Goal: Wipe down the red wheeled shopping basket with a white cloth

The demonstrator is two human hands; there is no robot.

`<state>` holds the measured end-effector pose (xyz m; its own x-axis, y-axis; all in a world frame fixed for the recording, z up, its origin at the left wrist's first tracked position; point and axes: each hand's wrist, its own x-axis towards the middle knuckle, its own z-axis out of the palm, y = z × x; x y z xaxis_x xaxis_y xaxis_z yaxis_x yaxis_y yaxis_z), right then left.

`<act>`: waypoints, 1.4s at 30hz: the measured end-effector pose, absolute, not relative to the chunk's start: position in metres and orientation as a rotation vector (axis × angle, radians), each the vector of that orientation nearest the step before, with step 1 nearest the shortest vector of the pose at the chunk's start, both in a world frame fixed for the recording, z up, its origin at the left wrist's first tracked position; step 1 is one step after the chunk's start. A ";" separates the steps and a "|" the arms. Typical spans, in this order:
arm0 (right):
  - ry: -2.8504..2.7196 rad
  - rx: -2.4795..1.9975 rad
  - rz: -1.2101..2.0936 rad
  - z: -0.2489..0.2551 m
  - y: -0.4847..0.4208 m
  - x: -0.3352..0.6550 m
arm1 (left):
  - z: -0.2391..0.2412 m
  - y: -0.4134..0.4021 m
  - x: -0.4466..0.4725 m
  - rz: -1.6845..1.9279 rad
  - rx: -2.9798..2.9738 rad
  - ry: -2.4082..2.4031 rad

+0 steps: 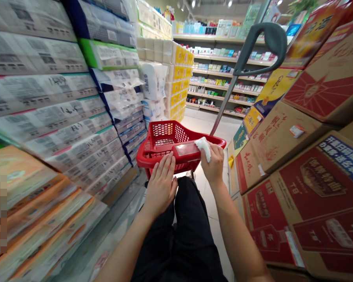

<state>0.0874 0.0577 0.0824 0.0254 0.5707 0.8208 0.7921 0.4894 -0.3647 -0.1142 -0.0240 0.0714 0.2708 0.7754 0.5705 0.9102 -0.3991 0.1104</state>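
Observation:
A red plastic rolling shopping basket [155,159] with perforated walls stands in front of my knees. Its grey pull handle [240,58] is extended up to the right on a metal rod. My left hand [161,184] rests against the basket's near rim, fingers stretched out flat and holding nothing. At the rim's right part, my right hand [214,162] pinches a folded white cloth or tissue [204,148] against it. Between the hands, a shiny label strip [186,149] lies along the rim. The lower fingers of my right hand are partly hidden.
Stacked white packages [67,109] rise along the left, with orange packs [41,203] nearer me. On the right, red and brown cartons [312,196] are piled close to my arm. Beyond the tiled floor [197,116] stand shelves [214,73] of small goods.

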 end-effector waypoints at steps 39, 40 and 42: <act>-1.792 -1.145 -0.264 0.087 0.042 0.058 | 0.069 -0.022 -0.115 -0.823 -2.294 -1.567; -1.753 -1.169 -0.270 0.086 0.047 0.068 | 0.069 -0.023 -0.115 -0.822 -2.296 -1.569; -1.669 -1.225 -0.271 0.084 0.056 0.082 | 0.070 -0.023 -0.114 -0.831 -2.295 -1.570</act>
<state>0.0825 0.0559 0.0844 0.0202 0.5879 0.8087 0.8137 0.4603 -0.3550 -0.1140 -0.0228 0.0697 0.2614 0.7756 0.5745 0.9114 -0.3944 0.1177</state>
